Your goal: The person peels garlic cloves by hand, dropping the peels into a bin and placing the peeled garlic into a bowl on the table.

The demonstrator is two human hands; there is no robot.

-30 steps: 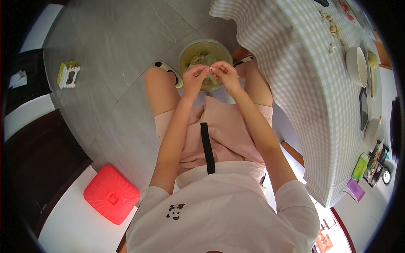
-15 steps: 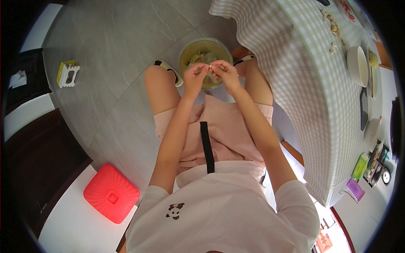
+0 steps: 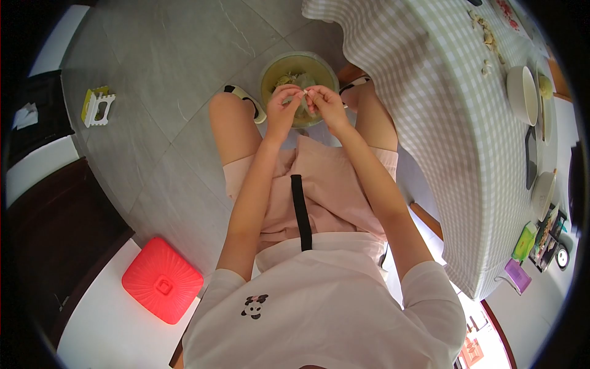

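My left hand (image 3: 282, 112) and my right hand (image 3: 330, 111) meet fingertip to fingertip above a round waste bin (image 3: 268, 69). Pinched between them is a tiny whitish piece (image 3: 305, 92) that looks like a garlic clove; the fingers cover most of it. Both hands are closed, thumbs against forefingers. Down in the bin lie pale yellowish scraps (image 3: 287, 79) and some crumpled clear plastic, partly hidden by my hands. The bin stands on the floor between my feet.
To my right is a table with a checked cloth (image 3: 424, 80). On it are garlic-like pieces (image 3: 488, 38), a white bowl (image 3: 522, 95), a dark-bladed knife (image 3: 530, 158) and another bowl (image 3: 543, 195). A red stool (image 3: 163, 281) and a small yellow-and-white stool (image 3: 98, 106) stand left.
Both hands stay together over the bin, with only small shifts of the fingers around the whitish piece. The whole view has moved slightly.
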